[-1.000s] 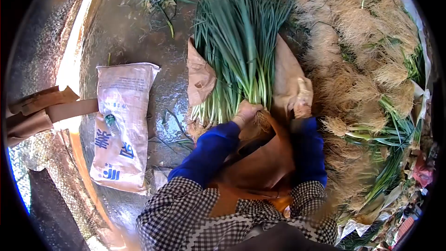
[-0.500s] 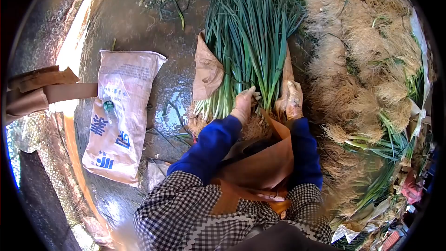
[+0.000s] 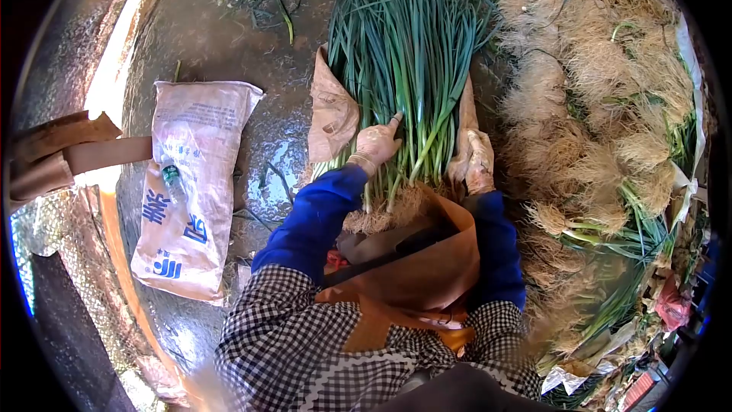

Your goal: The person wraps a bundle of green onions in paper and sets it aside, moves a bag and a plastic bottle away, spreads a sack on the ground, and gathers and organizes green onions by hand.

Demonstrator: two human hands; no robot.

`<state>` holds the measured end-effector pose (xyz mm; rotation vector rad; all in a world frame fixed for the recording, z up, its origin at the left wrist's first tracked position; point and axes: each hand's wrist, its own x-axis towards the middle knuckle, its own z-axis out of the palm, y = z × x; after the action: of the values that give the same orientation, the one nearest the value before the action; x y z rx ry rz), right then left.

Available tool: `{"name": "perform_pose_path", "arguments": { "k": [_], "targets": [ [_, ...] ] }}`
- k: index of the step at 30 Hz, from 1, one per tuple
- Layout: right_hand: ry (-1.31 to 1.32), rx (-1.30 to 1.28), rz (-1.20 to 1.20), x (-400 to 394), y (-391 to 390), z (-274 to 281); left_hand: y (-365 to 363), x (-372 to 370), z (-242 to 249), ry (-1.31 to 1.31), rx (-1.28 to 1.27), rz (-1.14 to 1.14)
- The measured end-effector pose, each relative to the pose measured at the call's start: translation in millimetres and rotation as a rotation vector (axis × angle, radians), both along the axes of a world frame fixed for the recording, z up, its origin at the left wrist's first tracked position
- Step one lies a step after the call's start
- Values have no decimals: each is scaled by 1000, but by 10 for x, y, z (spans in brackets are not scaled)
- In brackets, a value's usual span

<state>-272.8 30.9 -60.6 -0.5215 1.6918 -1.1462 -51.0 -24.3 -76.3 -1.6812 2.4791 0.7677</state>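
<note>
A big bundle of green onions [image 3: 404, 53] lies in front of me, leaves pointing away and roots [image 3: 374, 220] toward my lap. Brown cloth [image 3: 332, 107] wraps its left side, and another strip runs up the right side. On the white stalks lies my left hand [image 3: 376, 145], palm down, index finger stretched out along the leaves; its other fingers are partly hidden. At the bundle's right edge, my right hand [image 3: 479, 162] is closed on the brown cloth, its fingertips mostly out of sight.
To the left, a printed white woven sack [image 3: 202, 183] lies on wet ground with a plastic bottle [image 3: 172, 181] on top. Piled onions with tan roots [image 3: 587, 107] fill the right side. Loose leaves [image 3: 267, 0] lie at the far left. A brown apron [image 3: 419, 275] covers my lap.
My left hand has moved left and away from me, from between the stalks onto their top, with its finger now extended. The right hand stays at the cloth.
</note>
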Motion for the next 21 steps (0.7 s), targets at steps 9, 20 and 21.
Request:
{"name": "perform_pose_path", "arguments": {
  "k": [9, 20, 21],
  "targets": [
    [505, 136, 295, 262, -106, 24, 186, -113, 82, 51, -36, -67],
    [440, 142, 333, 299, -348, -55, 250, -131, 200, 637, 384, 459],
    [426, 128, 312, 349, -326, 95, 284, -115, 248, 682, 417, 482]
  ]
}}
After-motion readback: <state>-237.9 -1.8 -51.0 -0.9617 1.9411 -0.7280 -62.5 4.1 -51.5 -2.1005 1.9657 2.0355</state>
